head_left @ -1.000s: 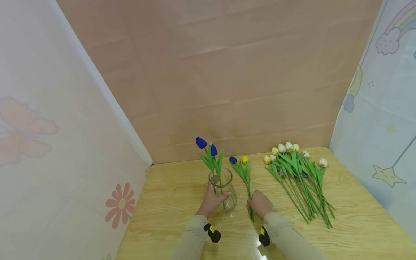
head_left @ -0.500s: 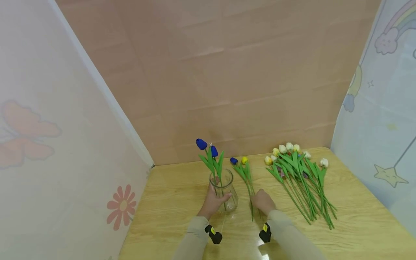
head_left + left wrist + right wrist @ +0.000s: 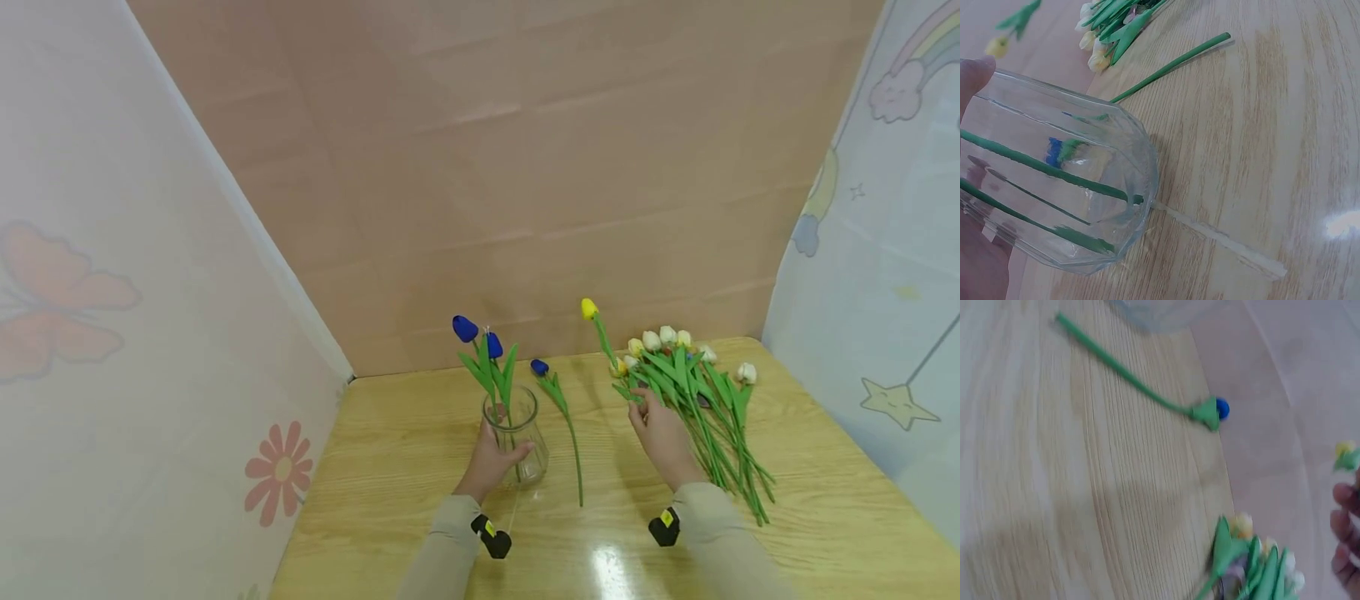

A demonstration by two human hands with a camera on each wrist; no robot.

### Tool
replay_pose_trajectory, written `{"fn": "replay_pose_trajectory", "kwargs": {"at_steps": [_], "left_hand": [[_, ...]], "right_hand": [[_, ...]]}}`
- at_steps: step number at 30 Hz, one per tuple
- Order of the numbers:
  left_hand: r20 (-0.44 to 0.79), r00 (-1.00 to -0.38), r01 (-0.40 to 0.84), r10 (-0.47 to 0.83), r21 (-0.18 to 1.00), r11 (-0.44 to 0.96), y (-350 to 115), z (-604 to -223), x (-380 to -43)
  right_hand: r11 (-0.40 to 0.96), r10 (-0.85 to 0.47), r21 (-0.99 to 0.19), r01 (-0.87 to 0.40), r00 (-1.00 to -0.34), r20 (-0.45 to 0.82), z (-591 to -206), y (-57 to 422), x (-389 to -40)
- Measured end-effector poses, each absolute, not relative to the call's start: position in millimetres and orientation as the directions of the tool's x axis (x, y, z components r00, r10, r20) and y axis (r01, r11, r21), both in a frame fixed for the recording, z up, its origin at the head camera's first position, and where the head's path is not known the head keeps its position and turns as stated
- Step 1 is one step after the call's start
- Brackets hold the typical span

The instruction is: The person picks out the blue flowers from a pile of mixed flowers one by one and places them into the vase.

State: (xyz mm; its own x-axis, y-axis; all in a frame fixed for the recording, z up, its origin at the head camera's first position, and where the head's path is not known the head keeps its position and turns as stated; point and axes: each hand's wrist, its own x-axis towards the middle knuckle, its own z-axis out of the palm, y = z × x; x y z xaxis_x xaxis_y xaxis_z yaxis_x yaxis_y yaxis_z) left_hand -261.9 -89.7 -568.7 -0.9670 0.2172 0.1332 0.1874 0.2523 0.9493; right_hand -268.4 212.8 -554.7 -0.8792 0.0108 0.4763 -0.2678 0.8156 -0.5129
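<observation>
My left hand (image 3: 491, 461) grips a clear glass vase (image 3: 531, 454), thumb across its near side. Two blue tulips (image 3: 480, 335) with green leaves stand in the vase and lean left; their stems (image 3: 1054, 170) show through the glass in the left wrist view. My right hand (image 3: 666, 440) pinches a yellow tulip (image 3: 589, 309) by its stem, raised in front of the flower pile, bloom tilted up and left. One more blue tulip (image 3: 540, 367) lies on the table between the vase and my right hand.
Several white and pale yellow tulips (image 3: 667, 337) lie in a loose pile at the right, stems toward me. The wooden table (image 3: 405, 433) meets a brown backdrop (image 3: 465, 208) behind, with patterned white sheets (image 3: 862, 333) on either side.
My right hand has lifted the yellow tulip off the table from beside the blue one and carried it right, up near the pile. My left hand and the vase stay put.
</observation>
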Motion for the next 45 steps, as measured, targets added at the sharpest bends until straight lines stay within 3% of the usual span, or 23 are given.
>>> {"fn": "replay_pose_trajectory", "kwargs": {"at_steps": [4, 8, 13, 19, 28, 32, 35, 41, 45], "left_hand": [[0.124, -0.971, 0.176, 0.206, 0.950, 0.259, -90.0, -585.8, -270.4], [0.143, -0.968, 0.194, 0.208, 0.947, 0.255, -89.6, -586.9, -270.7], [0.151, -0.965, 0.204, 0.213, 0.946, 0.253, -89.3, -587.0, -271.0], [0.119, -0.968, 0.174, 0.219, 0.952, 0.253, -90.6, -585.8, -271.8], [0.111, -0.971, 0.166, 0.212, 0.951, 0.261, -90.0, -585.7, -271.6], [0.118, -0.971, 0.172, 0.206, 0.948, 0.267, -90.2, -587.7, -272.4], [0.122, -0.969, 0.176, 0.213, 0.950, 0.259, -90.5, -587.4, -272.3], [0.122, -0.962, 0.179, 0.243, 0.958, 0.225, -90.6, -570.6, -263.7], [0.117, -0.962, 0.177, 0.247, 0.955, 0.237, -90.9, -554.1, -254.0]], "right_hand": [[0.882, -0.034, -0.320, -0.347, -0.723, 0.690, -553.6, 238.6, -267.8], [0.922, 0.022, -0.278, -0.268, -0.683, 0.730, -551.3, 260.1, -262.1], [0.936, 0.105, -0.312, -0.161, -0.720, 0.686, -553.6, 281.0, -256.1], [0.939, 0.101, -0.309, -0.150, -0.739, 0.667, -575.2, 298.2, -253.1], [0.922, 0.132, -0.385, -0.045, -0.898, 0.420, -593.4, 306.6, -250.2], [0.914, 0.160, -0.405, 0.018, -0.934, 0.319, -589.5, 306.3, -251.8], [0.919, 0.170, -0.394, 0.027, -0.928, 0.332, -585.2, 303.7, -253.6], [0.934, 0.109, -0.348, -0.082, -0.863, 0.494, -572.5, 276.2, -265.5], [0.922, 0.049, -0.363, -0.137, -0.887, 0.460, -563.7, 237.1, -273.0]]}}
